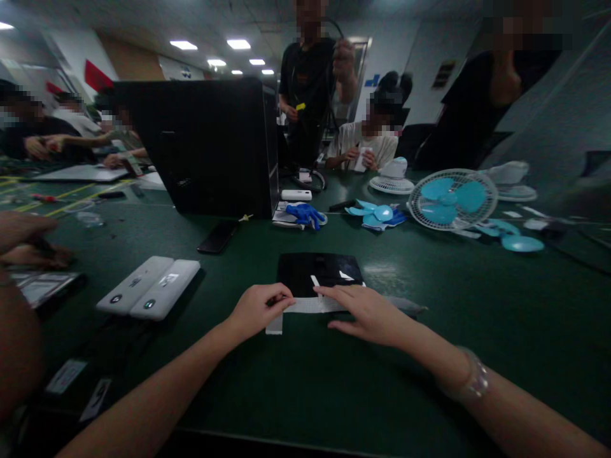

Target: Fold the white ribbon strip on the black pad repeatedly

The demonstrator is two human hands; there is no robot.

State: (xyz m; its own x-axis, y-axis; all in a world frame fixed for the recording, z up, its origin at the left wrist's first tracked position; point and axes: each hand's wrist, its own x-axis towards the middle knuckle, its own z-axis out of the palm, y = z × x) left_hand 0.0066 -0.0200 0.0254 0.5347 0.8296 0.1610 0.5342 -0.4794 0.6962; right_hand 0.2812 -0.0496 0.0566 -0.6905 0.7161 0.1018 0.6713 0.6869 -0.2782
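Note:
In front of me on the green table lies a pale, finely patterned strip [304, 305], partly covered by my hands. My left hand [255, 310] is closed, thumb and fingertips pinching at the strip's left end. A short pale piece [273, 323] hangs below that end. My right hand [372, 313] rests over the strip's right part with fingers stretched out. Just behind lies a flat black panel [298, 268] with small white bits on it. A greyish object [403, 305] shows partly behind my right hand.
Two white power-bank-like blocks [165, 289] lie to the left, with a phone [218, 236] farther back. A large black case [210, 146] stands behind. Blue gloves [305, 215], a blue fan blade [377, 212] and a fan [451, 198] lie at the back right. Other people are around.

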